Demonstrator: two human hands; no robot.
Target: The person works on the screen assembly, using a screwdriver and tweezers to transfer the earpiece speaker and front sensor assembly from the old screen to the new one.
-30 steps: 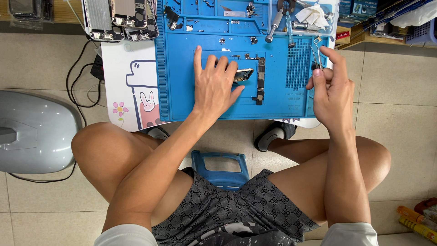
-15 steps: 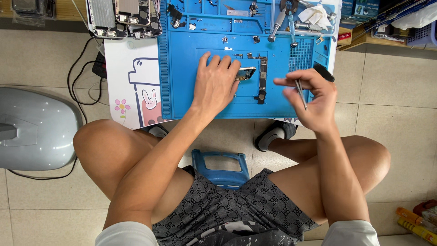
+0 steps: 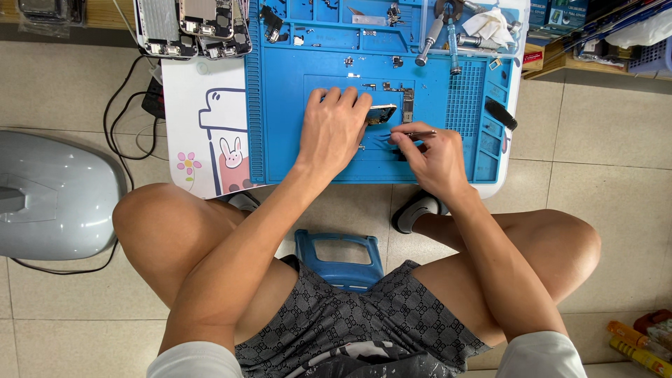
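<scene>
Blue repair mat [image 3: 287, 105] on low table [image 3: 203, 77]

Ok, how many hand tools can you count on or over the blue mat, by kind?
Long-handled tools lying at the top of the blue mat: 2 (one grey, one blue)
Black-handled tool at the mat's right edge: 1
Thin metal tool pinched in the right hand: 1
Total: 4

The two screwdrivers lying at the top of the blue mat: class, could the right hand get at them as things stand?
Probably yes: the right hand holds a thin tool, but only small loose parts lie on the blue mat between it and the screwdrivers.
</scene>
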